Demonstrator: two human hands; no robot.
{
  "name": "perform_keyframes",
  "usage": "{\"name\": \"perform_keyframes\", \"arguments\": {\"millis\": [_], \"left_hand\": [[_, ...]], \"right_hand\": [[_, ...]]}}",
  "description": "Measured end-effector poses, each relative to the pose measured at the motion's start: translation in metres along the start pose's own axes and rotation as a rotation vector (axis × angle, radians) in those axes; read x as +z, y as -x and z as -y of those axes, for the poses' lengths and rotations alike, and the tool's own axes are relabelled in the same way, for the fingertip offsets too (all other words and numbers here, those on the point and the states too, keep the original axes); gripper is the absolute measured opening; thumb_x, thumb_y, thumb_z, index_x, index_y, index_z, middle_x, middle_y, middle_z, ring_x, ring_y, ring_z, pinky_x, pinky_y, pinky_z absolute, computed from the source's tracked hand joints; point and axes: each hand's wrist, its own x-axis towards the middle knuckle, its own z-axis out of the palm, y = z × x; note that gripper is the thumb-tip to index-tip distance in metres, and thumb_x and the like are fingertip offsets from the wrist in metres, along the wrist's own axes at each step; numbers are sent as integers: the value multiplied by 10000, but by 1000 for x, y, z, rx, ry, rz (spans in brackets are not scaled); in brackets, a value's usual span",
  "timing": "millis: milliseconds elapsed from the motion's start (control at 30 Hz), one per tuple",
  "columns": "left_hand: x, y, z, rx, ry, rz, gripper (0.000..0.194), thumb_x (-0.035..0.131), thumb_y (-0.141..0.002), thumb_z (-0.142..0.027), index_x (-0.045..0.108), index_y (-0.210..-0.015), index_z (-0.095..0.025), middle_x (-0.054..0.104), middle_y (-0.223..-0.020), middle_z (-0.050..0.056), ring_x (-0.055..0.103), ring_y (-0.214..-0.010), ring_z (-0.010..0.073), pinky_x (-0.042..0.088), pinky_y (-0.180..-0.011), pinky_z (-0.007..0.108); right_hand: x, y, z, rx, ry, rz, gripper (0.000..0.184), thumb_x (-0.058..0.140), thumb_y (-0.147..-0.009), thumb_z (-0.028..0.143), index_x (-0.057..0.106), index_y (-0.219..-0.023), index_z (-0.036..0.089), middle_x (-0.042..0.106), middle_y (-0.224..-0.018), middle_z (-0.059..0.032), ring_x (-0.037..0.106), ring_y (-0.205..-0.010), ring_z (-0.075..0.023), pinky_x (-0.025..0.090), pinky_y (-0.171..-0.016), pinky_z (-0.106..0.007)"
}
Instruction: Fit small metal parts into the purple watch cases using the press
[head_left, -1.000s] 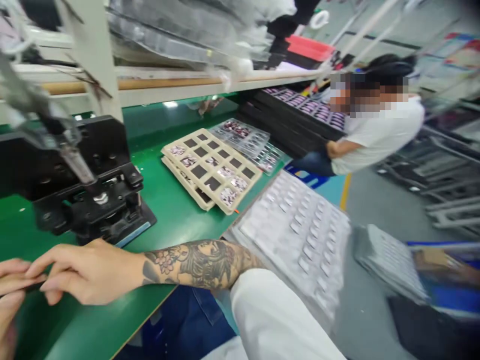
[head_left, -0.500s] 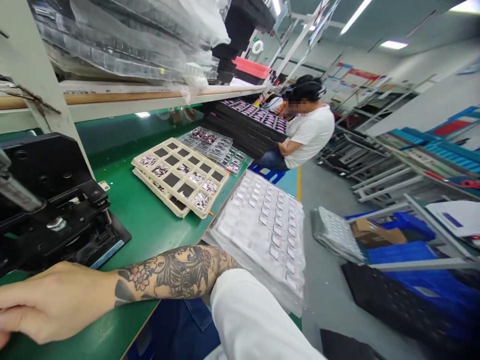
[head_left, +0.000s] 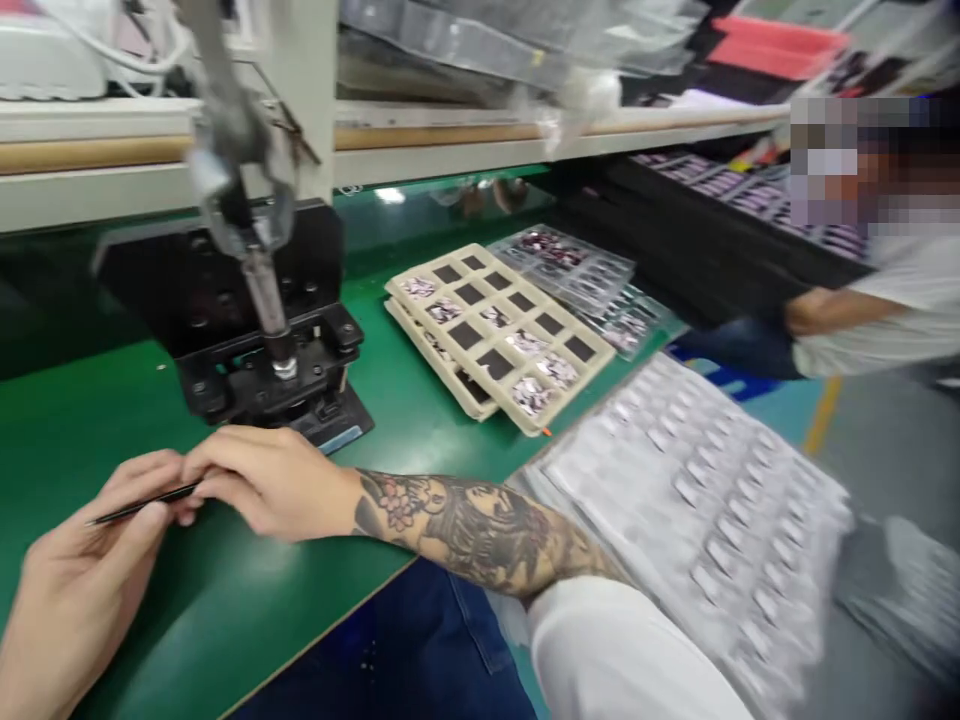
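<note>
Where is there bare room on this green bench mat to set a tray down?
Bare green mat lies left of the black press, and between the press, beige cell trays and tattooed right forearm. Crowded rightward: clear blister trays, stacked white blister sheets.

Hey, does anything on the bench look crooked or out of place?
The top beige tray sits skewed on the one beneath it, not squared up, so the lower tray's edge sticks out over the green bench.
</note>
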Motion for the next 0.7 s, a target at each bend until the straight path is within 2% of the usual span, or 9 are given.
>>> {"name": "perform_keyframes", "arguments": {"millis": [67, 133, 267, 400, 567, 633, 700], "left_hand": [[-1, -4, 3, 50, 48, 40, 159, 947, -895, -335, 894, -1023, -258, 742, -1356, 30, 729, -1062, 181, 685, -819, 208], [-4, -9, 7, 105, 22, 60, 74, 906, -941, -329, 896, -993, -278, 743, -1303, 41, 721, -1025, 179, 681, -813, 221], [-6, -13, 12, 166, -80, 92, 172, 868, -979, -359, 903, -1143, -326, 736, -1291, 61, 738, -952, 199, 693, -846, 309], [4, -16, 4, 184, -51, 193, 199, 845, -998, -338, 906, -1178, -276, 751, -1188, 79, 759, -869, 182, 669, -816, 332], [12, -23, -4, 164, 54, 179, 118, 879, -960, -293, 927, -1060, -252, 747, -1104, 70, 757, -798, 145, 636, -761, 274], [12, -23, -5, 156, 40, 149, 47, 901, -931, -260, 922, -918, -220, 742, -1013, 61, 746, -812, 140, 623, -770, 250], [13, -23, -5, 153, 52, 122, 102, 926, -898, -229, 896, -806, -199, 729, -937, 46, 726, -790, 125, 611, -761, 232]], "right_hand": [[2, -1, -6, -7, 34, -1, 190, 557, -1181, 311, 683, -1225, 175, 781, -1233, -76, 750, -1142, -166, 623, -998, -269], [5, 1, -8, -30, 81, -19, 222, 538, -1186, 341, 690, -1250, 191, 774, -1225, -64, 744, -1112, -167, 622, -961, -274], [5, 8, -6, -67, 110, -73, 250, 498, -1182, 275, 710, -1276, 181, 772, -1122, -54, 739, -982, -172, 607, -885, -279], [-1, 8, -8, -55, 55, -57, 238, 480, -1159, 172, 704, -1237, 192, 775, -984, -34, 718, -842, -149, 568, -800, -259], [-2, 5, -11, -77, 61, -7, 237, 460, -1163, 140, 664, -1264, 205, 753, -936, -19, 707, -787, -135, 556, -759, -251], [0, 6, -8, -87, 80, -30, 174, 534, -1151, 164, 646, -1277, 208, 744, -1004, -39, 723, -850, -148, 568, -768, -253], [0, 7, -6, -109, 114, -71, 152, 624, -1121, 169, 641, -1265, 214, 731, -1056, -53, 727, -907, -163, 579, -793, -260]]}}
